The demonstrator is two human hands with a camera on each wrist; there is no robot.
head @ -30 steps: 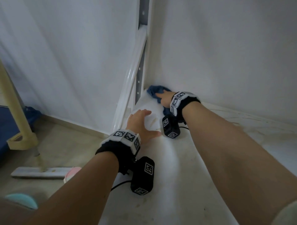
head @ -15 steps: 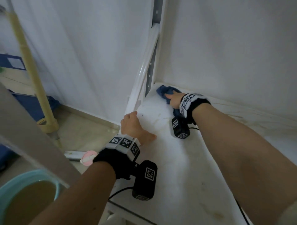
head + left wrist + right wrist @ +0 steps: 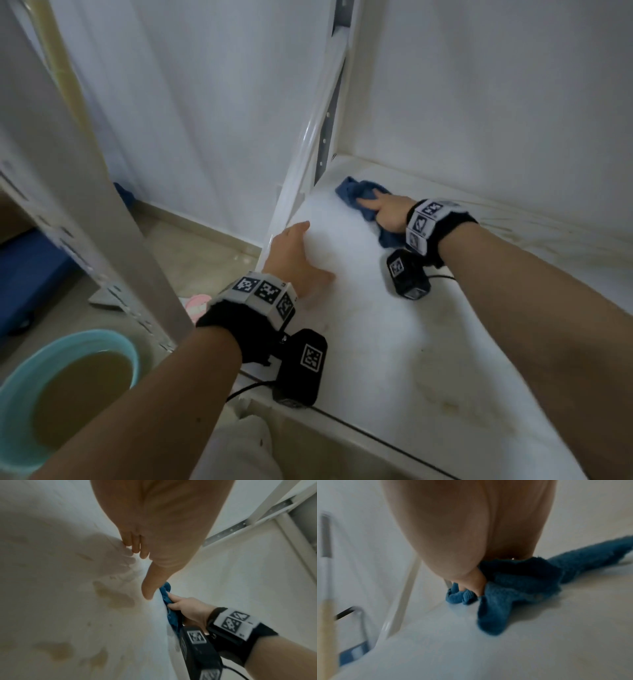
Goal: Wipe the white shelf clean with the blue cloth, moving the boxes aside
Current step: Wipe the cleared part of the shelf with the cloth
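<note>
The white shelf [image 3: 376,349] fills the right side of the head view, its surface marked with yellowish stains. Near its back left corner lies the bunched blue cloth [image 3: 356,197]. My right hand [image 3: 385,214] grips the cloth and presses it onto the shelf. The right wrist view shows the right hand [image 3: 471,540] with fingertips curled into the blue cloth [image 3: 513,591]. My left hand [image 3: 296,255] lies flat on the shelf by its left edge and holds nothing. In the left wrist view the left hand [image 3: 154,534] has straight fingers. No boxes are in view.
A turquoise basin [image 3: 20,411] of brownish water stands on the floor at the lower left. A white shelf post [image 3: 85,205] rises in front of it. A perforated metal upright [image 3: 329,120] stands at the back corner. White walls close the back and left.
My right hand has slid the cloth a little out of the back corner. The left hand stays flat in place. The head view has shifted, and the basin and near post have come into sight.
</note>
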